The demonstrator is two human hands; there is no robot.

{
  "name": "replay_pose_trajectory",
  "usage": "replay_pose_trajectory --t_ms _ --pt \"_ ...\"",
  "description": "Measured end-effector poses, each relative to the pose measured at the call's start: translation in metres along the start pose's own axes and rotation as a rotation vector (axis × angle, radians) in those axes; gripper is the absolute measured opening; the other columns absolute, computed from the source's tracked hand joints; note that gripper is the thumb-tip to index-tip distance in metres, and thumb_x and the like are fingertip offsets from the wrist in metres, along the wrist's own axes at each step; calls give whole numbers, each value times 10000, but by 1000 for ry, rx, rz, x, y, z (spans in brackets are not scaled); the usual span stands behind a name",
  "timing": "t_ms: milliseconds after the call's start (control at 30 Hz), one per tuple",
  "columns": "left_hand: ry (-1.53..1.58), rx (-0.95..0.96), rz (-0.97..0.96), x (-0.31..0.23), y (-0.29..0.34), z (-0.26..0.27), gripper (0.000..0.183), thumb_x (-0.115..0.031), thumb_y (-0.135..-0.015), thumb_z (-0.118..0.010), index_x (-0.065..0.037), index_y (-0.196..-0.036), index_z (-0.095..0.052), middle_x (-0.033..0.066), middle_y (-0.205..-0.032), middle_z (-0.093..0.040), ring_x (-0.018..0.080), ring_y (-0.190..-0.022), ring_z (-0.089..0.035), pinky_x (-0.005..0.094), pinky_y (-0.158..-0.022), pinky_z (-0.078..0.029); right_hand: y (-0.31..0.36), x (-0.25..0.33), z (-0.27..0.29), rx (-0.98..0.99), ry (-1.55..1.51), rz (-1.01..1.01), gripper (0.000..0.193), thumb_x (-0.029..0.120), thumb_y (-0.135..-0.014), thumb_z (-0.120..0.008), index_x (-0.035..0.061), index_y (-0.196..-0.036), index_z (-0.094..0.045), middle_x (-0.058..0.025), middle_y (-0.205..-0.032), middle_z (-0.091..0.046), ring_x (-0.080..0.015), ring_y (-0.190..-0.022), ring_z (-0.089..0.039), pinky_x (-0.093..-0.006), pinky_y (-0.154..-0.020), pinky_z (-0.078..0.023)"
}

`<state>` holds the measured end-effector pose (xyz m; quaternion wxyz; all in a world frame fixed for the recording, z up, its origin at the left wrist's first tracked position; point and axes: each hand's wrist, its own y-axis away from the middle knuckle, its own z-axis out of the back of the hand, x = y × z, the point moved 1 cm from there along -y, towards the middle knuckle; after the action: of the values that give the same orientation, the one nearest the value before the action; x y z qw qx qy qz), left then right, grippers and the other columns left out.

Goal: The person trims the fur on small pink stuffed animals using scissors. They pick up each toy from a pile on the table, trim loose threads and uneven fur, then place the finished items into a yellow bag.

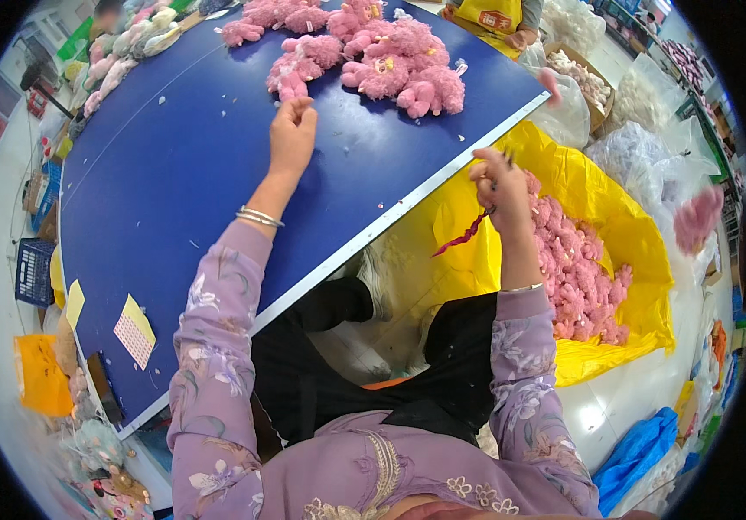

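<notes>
Beside the near edge of a pile of pink plush toys [390, 56] on the blue table [165, 173], my left hand [293, 137] is loosely curled, fingers slightly apart, with nothing visible in it. Its fingertips come close to one pink plush toy [293, 76]; whether they touch it I cannot tell. My right hand [504, 191] is closed around small dark thread snips [510, 159], mostly hidden by the fingers. A red cord [461, 238] dangles from them. That hand hovers past the table's metal edge, by a large yellow bag [641, 260] full of pink plush toys [572, 277].
A blurred pink plush toy [698, 218] appears in mid-air at the right. Across the table stands a person in a yellow apron [484, 16]. Paper sheets [134, 332] lie at the table's left corner. Clear plastic bags [641, 156] and a blue bag [637, 451] line the right side.
</notes>
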<state>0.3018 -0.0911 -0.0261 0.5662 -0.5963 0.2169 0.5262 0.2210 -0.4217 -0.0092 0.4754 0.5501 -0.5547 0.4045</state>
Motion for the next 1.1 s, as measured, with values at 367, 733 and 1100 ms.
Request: replay_pose_trajectory --t_ms 367,733,1100 --pt "-808 58 -79 38 -84 -1 604 -325 -743 -682 -83 -1245 -449 218 -1170 -570 411 -1067 -552 500 -903 -447 0 -30 -38 218 488 229 184 152 -912 -577 -27 -880 -602 -34 -684 -599 -87 -665 -557 -238 -640 -442" --pt "563 514 327 -63 85 4 318 -143 -887 -586 10 -1159 -526 81 -1015 -645 143 -868 -642 249 -698 -517 19 -23 -67 324 378 219 223 224 -918 -581 14 -994 -585 -24 -813 -632 -54 -674 -534 -208 -596 -407" --pt "593 231 222 -84 129 -28 263 -169 -943 -545 -19 -1154 -589 41 -1063 -633 106 -944 -585 275 -819 -478 54 -19 -100 448 87 96 487 249 -901 -652 -30 -1248 -454 -20 -914 -568 -64 -761 -533 -217 -640 -445"
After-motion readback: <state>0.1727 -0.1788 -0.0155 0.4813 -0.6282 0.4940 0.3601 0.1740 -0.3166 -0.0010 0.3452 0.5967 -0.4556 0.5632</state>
